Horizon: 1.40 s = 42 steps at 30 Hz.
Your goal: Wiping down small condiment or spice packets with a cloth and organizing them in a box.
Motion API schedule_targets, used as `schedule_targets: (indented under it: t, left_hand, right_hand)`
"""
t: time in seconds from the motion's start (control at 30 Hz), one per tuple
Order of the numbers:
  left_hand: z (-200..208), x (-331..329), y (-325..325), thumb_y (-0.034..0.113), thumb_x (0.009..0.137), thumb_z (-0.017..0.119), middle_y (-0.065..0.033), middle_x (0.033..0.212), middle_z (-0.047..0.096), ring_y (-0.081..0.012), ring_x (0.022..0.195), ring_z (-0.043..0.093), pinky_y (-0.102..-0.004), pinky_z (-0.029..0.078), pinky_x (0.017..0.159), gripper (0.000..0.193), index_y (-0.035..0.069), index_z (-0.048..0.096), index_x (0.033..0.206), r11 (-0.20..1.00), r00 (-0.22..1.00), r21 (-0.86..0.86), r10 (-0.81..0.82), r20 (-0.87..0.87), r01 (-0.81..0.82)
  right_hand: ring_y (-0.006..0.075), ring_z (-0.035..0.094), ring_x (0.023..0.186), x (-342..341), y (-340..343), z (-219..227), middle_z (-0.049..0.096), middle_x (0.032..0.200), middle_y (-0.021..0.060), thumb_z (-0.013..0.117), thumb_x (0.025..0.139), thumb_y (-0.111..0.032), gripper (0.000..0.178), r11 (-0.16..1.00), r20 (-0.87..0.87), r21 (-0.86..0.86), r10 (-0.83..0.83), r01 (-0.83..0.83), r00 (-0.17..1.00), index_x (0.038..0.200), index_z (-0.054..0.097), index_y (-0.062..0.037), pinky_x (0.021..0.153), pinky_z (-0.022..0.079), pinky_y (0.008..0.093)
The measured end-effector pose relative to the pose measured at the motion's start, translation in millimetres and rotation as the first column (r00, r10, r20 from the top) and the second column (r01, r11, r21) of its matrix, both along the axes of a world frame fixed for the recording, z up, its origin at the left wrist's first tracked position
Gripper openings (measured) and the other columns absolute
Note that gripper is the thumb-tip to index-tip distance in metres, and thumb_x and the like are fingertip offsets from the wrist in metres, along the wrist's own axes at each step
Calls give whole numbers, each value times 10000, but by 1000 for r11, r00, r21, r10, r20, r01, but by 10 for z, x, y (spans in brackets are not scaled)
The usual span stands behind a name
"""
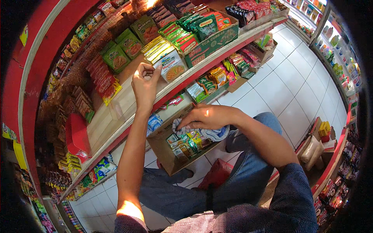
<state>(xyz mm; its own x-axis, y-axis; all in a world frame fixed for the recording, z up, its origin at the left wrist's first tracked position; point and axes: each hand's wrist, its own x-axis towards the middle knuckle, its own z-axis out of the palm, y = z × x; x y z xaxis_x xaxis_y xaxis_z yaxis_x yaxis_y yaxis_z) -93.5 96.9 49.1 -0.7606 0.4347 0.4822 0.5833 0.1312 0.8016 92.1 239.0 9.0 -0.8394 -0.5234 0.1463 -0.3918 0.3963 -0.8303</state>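
Observation:
My left hand (146, 85) is raised over the front of the wooden shelf, its fingers curled together; anything inside them is too small to make out. Just right of its fingertips stands a white box (171, 66) with a food picture, below a row of yellow packets (155, 48). A striped cloth (216, 133) is bunched under my right hand (206, 116), whose fingers are closed on it. The cloth lies at the right end of an open cardboard box (160, 152) in front of my legs. Inside that box are several small green, yellow and silver sachets (189, 143).
Green boxes (128, 42) and red packets (101, 77) line the shelf (116, 120). A green carton (213, 43) of sachets stands farther right. Lower down are more sachet boxes (213, 79). A red stool (217, 174) is beneath me, with white floor tiles (285, 77) around.

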Motion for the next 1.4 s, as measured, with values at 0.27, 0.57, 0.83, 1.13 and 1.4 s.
schedule_targets:
  t: [0.27, 0.57, 0.83, 1.13, 1.4]
  left_hand:
    - [45, 56, -55, 196, 916, 763, -20, 840, 594, -84, 726, 495, -254, 433, 674, 259, 25, 586, 996, 995, 984, 37, 95, -154, -91]
    - [-1781, 776, -803, 131, 968, 626, -232, 1001, 659, -414, 916, 657, -479, 517, 792, 200, -7, 596, 1111, 815, 952, -508, -302, 35, 278]
    - [-3490, 1147, -877, 165, 952, 629, -265, 1404, 542, -438, 1288, 526, -493, 447, 1065, 467, 90, 532, 1402, 588, 874, -646, -318, 368, 486]
    - [-3963, 1131, -743, 10, 841, 627, -239, 1289, 591, -370, 1090, 636, -441, 538, 916, 558, 70, 589, 1395, 548, 926, -752, -134, 352, 366]
    - [-3822, 1469, -746, 130, 868, 740, -185, 993, 731, -321, 955, 710, -399, 549, 860, 353, 35, 716, 1207, 814, 906, -541, 44, 421, 211]
  right_hand:
    - [341, 672, 1105, -93, 186, 4, 705, 1188, 188, 598, 945, -50, 313, 999, -88, 43, 25, -21, 996, 1249, 670, -29, 940, 522, 409]
    - [372, 683, 1038, -69, 492, 243, 718, 1113, 183, 595, 971, -112, 280, 948, -53, 287, -124, 135, 991, 1234, 668, -49, 879, 525, 431]
    - [400, 661, 1073, -115, 529, 145, 698, 1143, 206, 601, 967, -155, 324, 925, -106, 325, -172, 198, 979, 1267, 631, -35, 925, 511, 454]
    - [394, 657, 1094, -139, 557, 139, 691, 1156, 213, 592, 981, -150, 308, 920, -52, 326, -210, 216, 976, 1263, 626, -30, 938, 514, 443]
    - [397, 658, 1089, -18, 706, -15, 690, 1149, 221, 593, 980, -151, 320, 920, -57, 315, -227, 234, 972, 1275, 619, -29, 935, 514, 442]
